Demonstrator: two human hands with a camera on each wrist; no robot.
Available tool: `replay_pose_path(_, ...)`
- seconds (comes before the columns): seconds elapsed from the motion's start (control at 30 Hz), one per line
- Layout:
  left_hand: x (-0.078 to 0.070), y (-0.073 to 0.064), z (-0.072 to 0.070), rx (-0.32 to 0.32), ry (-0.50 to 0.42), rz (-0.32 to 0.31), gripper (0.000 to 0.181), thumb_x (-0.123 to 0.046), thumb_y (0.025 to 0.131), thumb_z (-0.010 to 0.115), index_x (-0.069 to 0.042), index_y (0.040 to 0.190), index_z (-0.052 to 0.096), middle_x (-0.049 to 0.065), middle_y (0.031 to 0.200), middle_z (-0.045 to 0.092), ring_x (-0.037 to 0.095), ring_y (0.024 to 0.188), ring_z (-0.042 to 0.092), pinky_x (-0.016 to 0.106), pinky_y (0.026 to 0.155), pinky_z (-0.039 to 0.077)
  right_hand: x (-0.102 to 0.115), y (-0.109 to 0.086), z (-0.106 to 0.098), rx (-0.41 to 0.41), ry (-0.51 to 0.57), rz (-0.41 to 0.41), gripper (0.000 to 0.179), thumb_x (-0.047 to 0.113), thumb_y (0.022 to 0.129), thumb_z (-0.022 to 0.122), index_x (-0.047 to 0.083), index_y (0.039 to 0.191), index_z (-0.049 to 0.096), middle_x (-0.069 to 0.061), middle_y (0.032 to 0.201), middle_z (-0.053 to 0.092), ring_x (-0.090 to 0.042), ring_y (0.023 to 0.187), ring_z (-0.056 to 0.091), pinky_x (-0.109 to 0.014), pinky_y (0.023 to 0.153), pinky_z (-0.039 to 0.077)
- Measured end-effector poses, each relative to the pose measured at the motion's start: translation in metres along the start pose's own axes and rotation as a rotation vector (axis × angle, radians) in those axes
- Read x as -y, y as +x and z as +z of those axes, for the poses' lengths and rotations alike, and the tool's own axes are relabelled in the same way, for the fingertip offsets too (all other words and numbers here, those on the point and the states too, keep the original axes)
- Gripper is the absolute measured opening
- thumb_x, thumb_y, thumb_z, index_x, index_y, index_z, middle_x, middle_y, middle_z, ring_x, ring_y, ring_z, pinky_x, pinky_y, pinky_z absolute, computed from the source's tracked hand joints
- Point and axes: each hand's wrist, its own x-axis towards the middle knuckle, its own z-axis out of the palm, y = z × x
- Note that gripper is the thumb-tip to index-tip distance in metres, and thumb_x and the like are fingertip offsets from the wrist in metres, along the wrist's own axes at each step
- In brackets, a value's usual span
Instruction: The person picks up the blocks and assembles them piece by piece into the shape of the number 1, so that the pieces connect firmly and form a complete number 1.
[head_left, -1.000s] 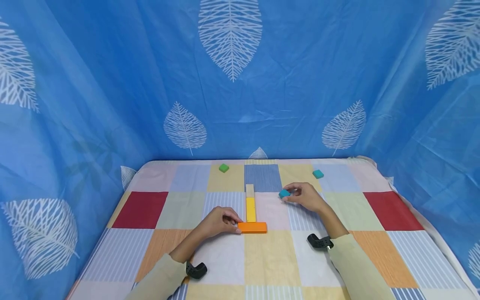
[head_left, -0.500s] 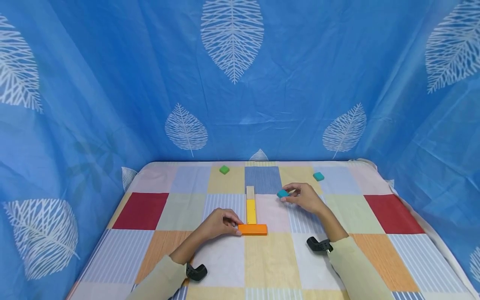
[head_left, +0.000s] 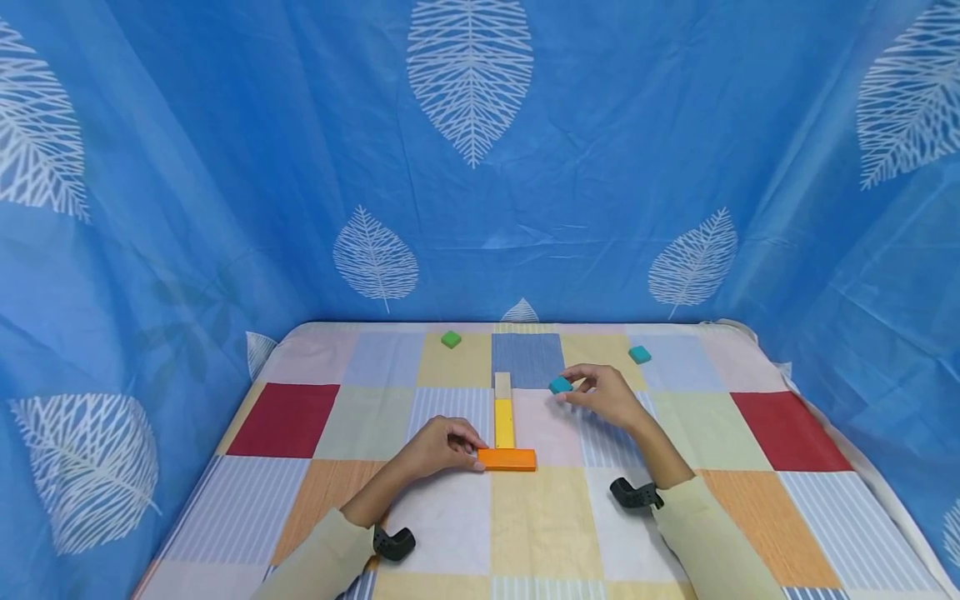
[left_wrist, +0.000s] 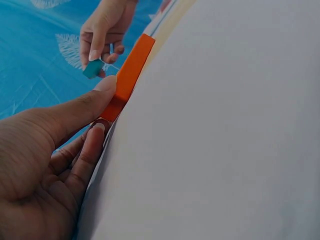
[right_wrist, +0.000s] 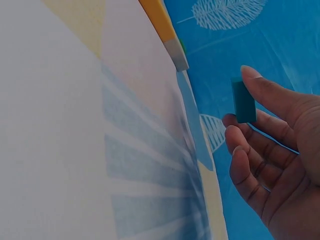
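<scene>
Head view: you see bright, even, diffuse light, with faint, soft-edged shadows on the patchwork cloth (head_left: 540,525) beside your forearms (head_left: 662,450). The blue curtain (head_left: 592,167) is palest toward the left side and deepens in its folds. Wrist views: both appear dimmer and greyer to you. On the left, the cloth darkens beside your left hand (left_wrist: 42,150); on the right, a blurred shadow crosses the striped patch (right_wrist: 150,175).

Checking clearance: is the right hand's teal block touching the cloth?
No, the right wrist view shows the teal block pinched in the right hand, apart from the cloth.
</scene>
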Motion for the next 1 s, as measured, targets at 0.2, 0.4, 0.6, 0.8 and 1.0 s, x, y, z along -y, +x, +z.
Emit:
replay_pose_path(0.2, -0.003, -0.003, 0.000, -0.006, -0.006, 0.001, 0.024, -0.009, 0.076, 0.090, -0.012, 0.098, 0.082, 0.000, 0.091, 0.072, 0.009, 0.077, 0.060, 0.021, 0.068, 0.051, 0.003, 0.002, 0.003, 0.006, -0.020, -0.015, 0.040, 0.023, 0.088, 0.082, 0.006, 0.122, 0.072, -0.013, 0.112, 0.070, -0.020, 0.079, 0.064, -0.033, 0.061, 0.052)
replay_pose_path(0.4, -0.015, -0.005, 0.001, -0.013, 0.018, -0.003, 0.024, -0.001, 0.076, 0.087, -0.004, 0.099, 0.080, 0.007, 0.092, 0.072, 0.013, 0.076, 0.060, 0.019, 0.067, 0.049, 0.008, 0.003, 0.006, 0.004, -0.039, -0.023, 0.038, 0.023, 0.087, 0.083, 0.007, 0.120, 0.073, -0.012, 0.111, 0.071, -0.019, 0.079, 0.064, -0.032, 0.060, 0.052)
replay_pose_path(0.6, -0.018, -0.003, 0.002, -0.003, 0.029, -0.018, 0.024, -0.001, 0.077, 0.087, -0.002, 0.100, 0.080, 0.010, 0.093, 0.072, 0.015, 0.077, 0.059, 0.019, 0.068, 0.049, 0.012, 0.005, 0.009, 0.009, -0.046, -0.059, 0.036, 0.020, 0.086, 0.083, 0.006, 0.117, 0.073, -0.011, 0.105, 0.072, -0.018, 0.075, 0.062, -0.031, 0.057, 0.051)
replay_pose_path(0.8, -0.008, 0.000, 0.002, -0.011, 0.036, -0.032, 0.024, -0.010, 0.077, 0.089, -0.014, 0.099, 0.082, -0.001, 0.091, 0.072, 0.009, 0.077, 0.058, 0.020, 0.068, 0.049, 0.014, 0.009, 0.014, 0.010, -0.056, -0.042, 0.034, 0.021, 0.085, 0.084, 0.007, 0.115, 0.074, -0.008, 0.102, 0.072, -0.018, 0.074, 0.061, -0.031, 0.057, 0.051)
replay_pose_path(1.0, -0.005, 0.000, 0.000, 0.006, 0.027, -0.026, 0.022, -0.015, 0.077, 0.090, -0.016, 0.097, 0.082, -0.003, 0.090, 0.071, 0.011, 0.077, 0.060, 0.022, 0.069, 0.051, 0.017, 0.014, 0.018, 0.022, -0.041, -0.032, 0.037, 0.022, 0.086, 0.083, 0.005, 0.118, 0.073, -0.010, 0.104, 0.072, -0.019, 0.076, 0.061, -0.031, 0.057, 0.051)
